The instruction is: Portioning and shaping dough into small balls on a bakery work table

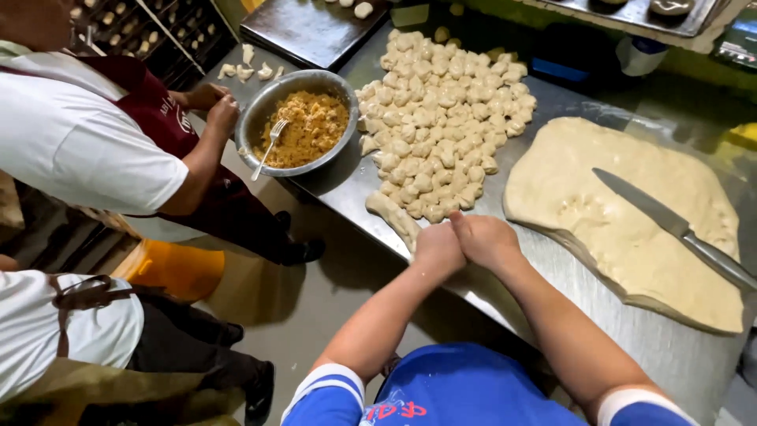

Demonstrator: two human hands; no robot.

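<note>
Bowl (254,126): steel, filled with yellow crumbly filling (311,126); a fork (268,146) is stood in it.
Dough rope (394,217): laid on the table (670,347) edge, under the pile of pieces (441,110).
Left hand (438,248): closed on the rope's end.
Right hand (485,237): fist pressed against the left; its hold cannot be told.
Slab (576,197): a knife (670,225) is laid across it.

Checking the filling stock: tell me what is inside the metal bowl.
The metal bowl holds crumbly yellow-orange filling with a fork stuck in it. The bowl's bottom and the fork's tines are covered by the filling.
</note>
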